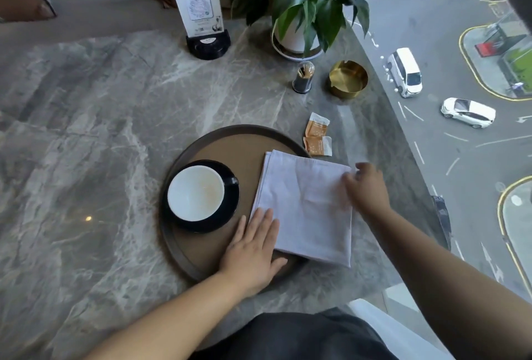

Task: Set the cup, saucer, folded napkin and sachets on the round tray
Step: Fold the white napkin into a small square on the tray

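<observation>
Head view: cup (195, 192) on saucer (227, 217), both on round tray (230, 135), left half. Folded napkin (305, 207) on tray, right edge overhanging rim. Left hand (253, 250) flat, fingers spread on napkin's near-left corner. Right hand (367, 187) pinching its far-right corner. Sachets (316, 138) off tray, on table (86, 100). Risk: overhang lets napkin slide off; tugging may nudge saucer.

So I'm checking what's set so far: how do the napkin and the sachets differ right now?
The napkin lies mostly on the tray, overhanging its right rim; the sachets lie on the table just beyond that rim. Both hands touch the napkin, the left hand flat on its near corner and the right hand at its right edge; nothing touches the sachets. The napkin is plain pale cloth, the sachets orange and white. Both lie flat.
</observation>
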`<state>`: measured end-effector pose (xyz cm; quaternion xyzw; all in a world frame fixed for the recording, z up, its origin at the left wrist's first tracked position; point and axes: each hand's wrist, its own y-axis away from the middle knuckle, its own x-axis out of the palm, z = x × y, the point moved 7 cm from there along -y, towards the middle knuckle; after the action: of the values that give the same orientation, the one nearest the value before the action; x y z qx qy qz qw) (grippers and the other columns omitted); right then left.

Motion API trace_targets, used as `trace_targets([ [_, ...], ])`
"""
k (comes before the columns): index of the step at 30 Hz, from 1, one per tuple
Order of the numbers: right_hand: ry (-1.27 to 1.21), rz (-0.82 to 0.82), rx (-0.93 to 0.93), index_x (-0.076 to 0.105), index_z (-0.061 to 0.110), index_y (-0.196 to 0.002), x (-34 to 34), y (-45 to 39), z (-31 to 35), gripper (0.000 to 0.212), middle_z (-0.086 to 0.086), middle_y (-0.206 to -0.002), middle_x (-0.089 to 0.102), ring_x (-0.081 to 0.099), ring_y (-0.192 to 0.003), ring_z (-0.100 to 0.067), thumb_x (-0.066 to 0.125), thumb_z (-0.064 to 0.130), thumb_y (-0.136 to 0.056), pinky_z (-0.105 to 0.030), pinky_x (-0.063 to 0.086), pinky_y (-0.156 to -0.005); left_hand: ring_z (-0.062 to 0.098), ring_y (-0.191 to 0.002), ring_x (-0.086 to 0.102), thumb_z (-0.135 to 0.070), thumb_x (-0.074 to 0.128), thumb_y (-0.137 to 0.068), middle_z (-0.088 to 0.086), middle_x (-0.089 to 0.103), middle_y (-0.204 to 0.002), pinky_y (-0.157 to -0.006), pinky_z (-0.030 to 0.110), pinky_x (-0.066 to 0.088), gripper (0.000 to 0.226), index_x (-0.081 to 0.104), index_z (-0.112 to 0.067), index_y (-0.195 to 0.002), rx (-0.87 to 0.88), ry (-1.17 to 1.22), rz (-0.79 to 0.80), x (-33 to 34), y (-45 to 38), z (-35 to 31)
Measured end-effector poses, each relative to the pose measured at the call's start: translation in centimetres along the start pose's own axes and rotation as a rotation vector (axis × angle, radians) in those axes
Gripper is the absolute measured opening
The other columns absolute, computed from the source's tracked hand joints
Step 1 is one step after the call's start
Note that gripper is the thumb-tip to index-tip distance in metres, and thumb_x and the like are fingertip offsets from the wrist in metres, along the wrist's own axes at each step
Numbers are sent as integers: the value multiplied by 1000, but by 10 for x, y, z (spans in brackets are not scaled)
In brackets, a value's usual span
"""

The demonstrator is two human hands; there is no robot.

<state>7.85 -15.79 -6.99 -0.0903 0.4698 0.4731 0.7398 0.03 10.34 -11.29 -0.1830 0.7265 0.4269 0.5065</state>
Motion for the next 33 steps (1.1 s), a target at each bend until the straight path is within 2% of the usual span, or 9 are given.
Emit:
trace_targets([
  [2,-58,77,151,57,10,-116,1,-14,-5,38,-18,-112,59,58,-98,-36,54,29,-83,-39,49,-85,26,-136,-38,-70,3,-86,8,-30,-151,-111,52,-21,85,-19,-12,-144,4,-45,24,4,-1,2],
  [6,-377,358,300,61,10,-86,14,-21,1,12,-10,-68,48,48,-47,-19,63,20,-81,-24,40,-47,24,-134,-41,-77,-3,-81,6,-36,-148,-108,54,-25,89,-24,-15,-141,8,-66,55,5,1,3],
  [11,-483,542,342,54,12,-76,8,-18,-11,16,1,-42,40,33,-32,-11,63,16,-88,-19,35,-41,24,-133,-42,-77,-2,-80,5,-35,-149,-108,55,-24,89,-27,-16,-140,20,-84,78,4,1,4],
  [15,-574,571,393,57,12,-82,4,-22,-15,12,-5,-61,46,48,-47,-18,68,14,-85,-30,49,-56,24,-134,-40,-76,-1,-81,5,-33,-150,-110,56,-20,88,-24,-16,-142,26,-103,73,5,1,6],
  [21,-481,815,443,63,18,-91,8,-17,-16,21,-4,-73,62,55,-59,-14,72,33,-81,-23,43,-54,23,-135,-39,-74,-2,-82,5,-32,-150,-110,54,-21,87,-23,-15,-143,20,-119,71,6,1,7],
  [23,-493,870,388,68,12,-99,13,-15,-15,27,-7,-91,71,67,-78,-19,72,32,-81,-29,53,-78,23,-136,-38,-74,-3,-82,5,-31,-151,-110,54,-20,86,-22,-16,-143,20,-127,70,6,2,8],
  [25,-555,839,316,67,9,-107,17,-18,-11,30,-11,-106,71,68,-97,-25,73,25,-82,-41,51,-95,23,-135,-39,-73,-3,-83,5,-31,-151,-111,55,-19,85,-23,-16,-142,19,-134,72,6,2,8],
  [29,-483,797,164,60,32,-116,14,-29,-3,42,-5,-105,70,68,-93,-20,74,17,-80,-34,57,-77,22,-135,-39,-72,-3,-83,5,-31,-152,-112,54,-18,83,-25,-17,-141,21,-135,71,5,3,8],
  [33,-239,931,129,69,19,-104,12,-29,-4,20,-6,-97,75,73,-77,-15,71,16,-84,-24,55,-59,22,-135,-40,-71,-3,-83,5,-32,-151,-112,54,-17,82,-26,-17,-141,23,-133,71,4,3,8],
])
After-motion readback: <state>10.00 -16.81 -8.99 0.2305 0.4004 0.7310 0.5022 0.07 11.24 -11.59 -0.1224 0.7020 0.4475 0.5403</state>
